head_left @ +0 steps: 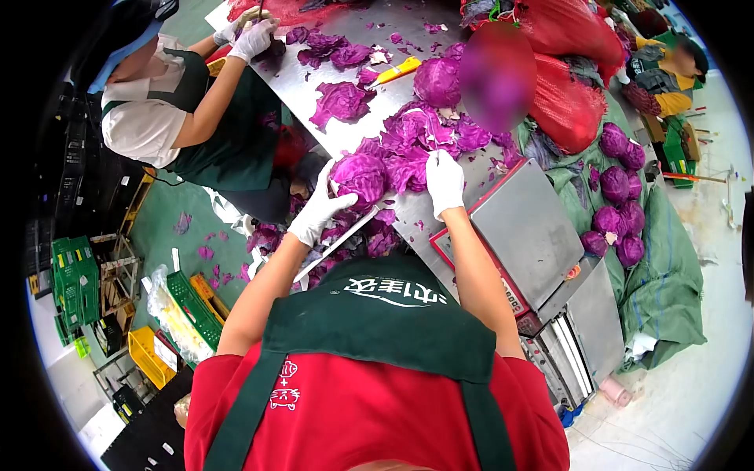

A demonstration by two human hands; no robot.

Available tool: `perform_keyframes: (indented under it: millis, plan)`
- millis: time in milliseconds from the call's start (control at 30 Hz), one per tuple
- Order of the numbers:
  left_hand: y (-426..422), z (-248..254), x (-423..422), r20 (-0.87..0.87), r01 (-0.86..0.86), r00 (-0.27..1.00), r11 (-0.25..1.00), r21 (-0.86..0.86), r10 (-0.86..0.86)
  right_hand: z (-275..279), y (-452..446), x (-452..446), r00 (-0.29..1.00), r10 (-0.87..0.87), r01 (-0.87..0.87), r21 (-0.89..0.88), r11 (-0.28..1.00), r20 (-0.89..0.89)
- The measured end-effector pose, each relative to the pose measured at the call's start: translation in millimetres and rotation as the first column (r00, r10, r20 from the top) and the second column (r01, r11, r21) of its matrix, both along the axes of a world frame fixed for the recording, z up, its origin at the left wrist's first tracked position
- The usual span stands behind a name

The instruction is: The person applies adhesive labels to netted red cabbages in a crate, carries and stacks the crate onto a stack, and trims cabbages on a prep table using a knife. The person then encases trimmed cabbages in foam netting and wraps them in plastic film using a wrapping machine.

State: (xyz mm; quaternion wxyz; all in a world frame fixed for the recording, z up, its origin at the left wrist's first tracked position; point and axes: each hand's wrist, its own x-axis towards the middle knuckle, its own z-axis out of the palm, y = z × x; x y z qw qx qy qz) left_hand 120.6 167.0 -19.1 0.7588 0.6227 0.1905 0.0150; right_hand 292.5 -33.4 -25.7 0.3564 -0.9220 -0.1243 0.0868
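Note:
My left hand (320, 206), in a white glove, is wrapped around the side of a purple cabbage (360, 177) at the near edge of the metal table (302, 94). To its right, my gloved right hand (446, 182) has its fingers drawn together beside a heap of loose purple cabbage leaves (416, 133). What those fingers pinch, if anything, is too small to make out. Behind the heap sits another purple cabbage (437, 82). A yellow-handled knife (395, 71) lies left of that one.
A co-worker's gloved hands (253, 38) work at the table's far left. A metal machine (514, 235) stands by my right arm. Red mesh sacks (569, 102) and several cabbages (616, 224) on green sacking (660, 275) are at right. Crates (192, 310) stand at left.

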Motion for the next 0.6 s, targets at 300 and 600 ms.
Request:
perform_keyframes:
  millis: [300, 600]
  plan:
    - [-25, 3, 36, -0.533, -0.583, 0.715, 0.807, -0.098, 0.452, 29, 1, -11, 0.996, 0.045, -0.037, -0.09, 0.995, 0.08]
    - [0, -5, 9, -0.127, -0.142, 0.987, 0.915, -0.377, 0.101, 27, -19, 28, 0.977, -0.09, 0.121, -0.156, 0.98, 0.193]
